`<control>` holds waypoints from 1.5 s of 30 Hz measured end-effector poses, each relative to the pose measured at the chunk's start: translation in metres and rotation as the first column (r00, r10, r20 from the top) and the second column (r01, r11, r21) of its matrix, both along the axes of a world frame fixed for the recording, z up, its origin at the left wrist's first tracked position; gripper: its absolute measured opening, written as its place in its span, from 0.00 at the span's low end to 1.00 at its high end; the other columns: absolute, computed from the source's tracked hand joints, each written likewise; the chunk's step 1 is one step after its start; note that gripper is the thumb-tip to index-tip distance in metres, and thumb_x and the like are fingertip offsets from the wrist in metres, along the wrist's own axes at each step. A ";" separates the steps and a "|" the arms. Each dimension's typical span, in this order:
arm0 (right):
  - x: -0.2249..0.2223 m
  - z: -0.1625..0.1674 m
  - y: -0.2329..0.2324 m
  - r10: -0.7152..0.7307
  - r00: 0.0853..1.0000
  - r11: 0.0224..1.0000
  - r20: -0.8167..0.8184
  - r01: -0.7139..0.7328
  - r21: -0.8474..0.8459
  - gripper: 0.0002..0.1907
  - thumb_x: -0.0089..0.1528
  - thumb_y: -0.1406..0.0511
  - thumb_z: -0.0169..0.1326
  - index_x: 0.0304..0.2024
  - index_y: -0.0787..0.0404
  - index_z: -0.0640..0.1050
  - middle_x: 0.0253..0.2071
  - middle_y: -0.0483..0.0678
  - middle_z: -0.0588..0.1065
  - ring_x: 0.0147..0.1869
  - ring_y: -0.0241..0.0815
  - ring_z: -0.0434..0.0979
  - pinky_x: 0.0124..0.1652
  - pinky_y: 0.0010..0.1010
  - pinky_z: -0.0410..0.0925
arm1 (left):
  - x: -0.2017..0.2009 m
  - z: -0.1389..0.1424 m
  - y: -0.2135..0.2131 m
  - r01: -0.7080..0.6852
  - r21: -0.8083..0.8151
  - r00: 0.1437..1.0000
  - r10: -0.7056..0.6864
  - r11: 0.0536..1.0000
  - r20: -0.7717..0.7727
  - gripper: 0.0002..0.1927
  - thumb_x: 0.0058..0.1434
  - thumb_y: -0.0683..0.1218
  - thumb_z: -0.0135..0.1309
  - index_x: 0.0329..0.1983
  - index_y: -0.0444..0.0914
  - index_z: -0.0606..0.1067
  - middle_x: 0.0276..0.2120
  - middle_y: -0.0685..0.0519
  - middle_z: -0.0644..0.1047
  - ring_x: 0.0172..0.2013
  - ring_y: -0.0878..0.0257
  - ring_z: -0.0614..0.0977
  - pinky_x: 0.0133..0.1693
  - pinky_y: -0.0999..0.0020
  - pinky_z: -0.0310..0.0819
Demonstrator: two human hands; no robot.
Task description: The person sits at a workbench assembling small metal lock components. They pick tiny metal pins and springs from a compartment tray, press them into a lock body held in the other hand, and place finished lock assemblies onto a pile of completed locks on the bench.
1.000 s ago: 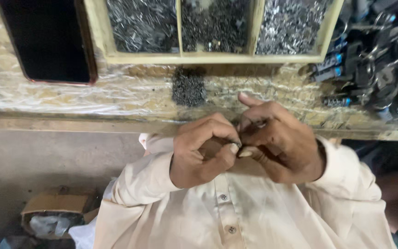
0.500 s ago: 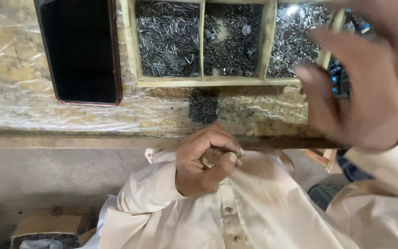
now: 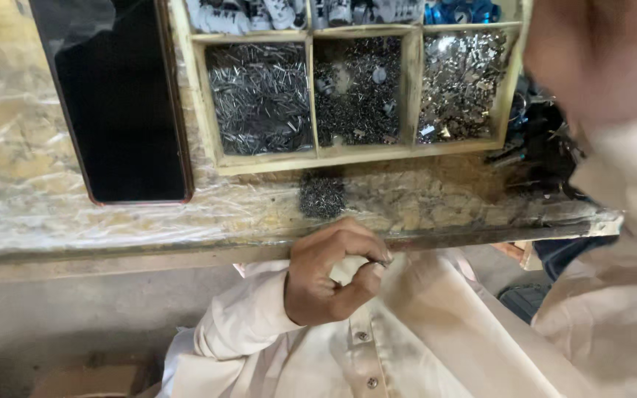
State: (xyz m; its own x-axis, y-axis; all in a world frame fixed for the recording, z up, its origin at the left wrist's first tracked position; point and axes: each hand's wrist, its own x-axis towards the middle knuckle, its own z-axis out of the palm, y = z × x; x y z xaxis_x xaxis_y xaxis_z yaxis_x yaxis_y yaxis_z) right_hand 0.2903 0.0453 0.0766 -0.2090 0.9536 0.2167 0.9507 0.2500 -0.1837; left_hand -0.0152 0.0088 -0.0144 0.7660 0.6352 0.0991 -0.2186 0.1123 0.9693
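My left hand (image 3: 331,274) is curled just below the table's front edge, in front of my cream shirt. Its thumb and forefinger pinch a small metal part (image 3: 385,259), too small to make out. My right hand (image 3: 597,53) is lifted close to the camera at the top right. It is a blur, and its fingers are cut off by the frame. Its cream sleeve (image 3: 613,295) fills the right side. A small heap of dark pins (image 3: 322,194) lies on the table just above my left hand.
A wooden tray (image 3: 363,154) has three compartments: thin silver pins (image 3: 259,96), small dark screws (image 3: 359,88) and shiny metal bits (image 3: 460,85). A black phone (image 3: 123,103) lies face up to its left. Dark metal parts (image 3: 543,144) are piled at the right. Crinkled plastic sheet (image 3: 53,214) covers the table.
My two hands were together at my chest. The right hand has since risen up and rightward, close to the camera. The left hand stays pinched at the table edge. The view has shifted toward the tray.
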 end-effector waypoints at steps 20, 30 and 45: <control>-0.081 -0.068 -0.169 -0.183 0.591 0.912 -0.785 -0.196 -0.360 0.23 0.57 0.78 0.59 0.55 0.70 0.73 0.50 0.60 0.79 0.49 0.52 0.84 0.43 0.33 0.75 | 0.004 0.028 -0.005 0.146 -0.376 0.969 -0.209 0.915 -0.134 0.02 0.66 0.38 0.53 0.39 0.33 0.72 0.29 0.53 0.73 0.27 0.70 0.71 0.29 0.72 0.65; -0.089 -0.074 -0.180 0.082 0.786 0.943 -0.613 -0.260 -0.208 0.29 0.49 0.78 0.58 0.56 0.73 0.76 0.40 0.56 0.79 0.32 0.50 0.77 0.34 0.37 0.67 | -0.013 0.037 0.009 0.230 -0.452 0.886 -0.378 0.862 -0.270 0.04 0.58 0.40 0.56 0.31 0.35 0.72 0.20 0.57 0.72 0.23 0.73 0.69 0.25 0.72 0.65; -0.078 -0.057 -0.134 0.404 0.891 0.902 -0.206 -0.351 0.251 0.16 0.53 0.79 0.53 0.42 0.86 0.72 0.30 0.64 0.75 0.31 0.57 0.81 0.29 0.44 0.79 | 0.031 0.060 -0.009 -0.073 0.793 0.930 0.328 0.605 -0.164 0.17 0.56 0.36 0.65 0.46 0.22 0.75 0.41 0.34 0.79 0.40 0.47 0.86 0.43 0.61 0.83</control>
State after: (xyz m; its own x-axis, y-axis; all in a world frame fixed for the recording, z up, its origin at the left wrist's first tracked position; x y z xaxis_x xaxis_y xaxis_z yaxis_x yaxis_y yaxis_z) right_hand 0.2124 -0.0891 0.0197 -0.4586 0.7431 0.4873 0.7067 0.6374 -0.3071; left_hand 0.0156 -0.0002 0.0458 0.7016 0.5638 0.4359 0.1371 -0.7070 0.6938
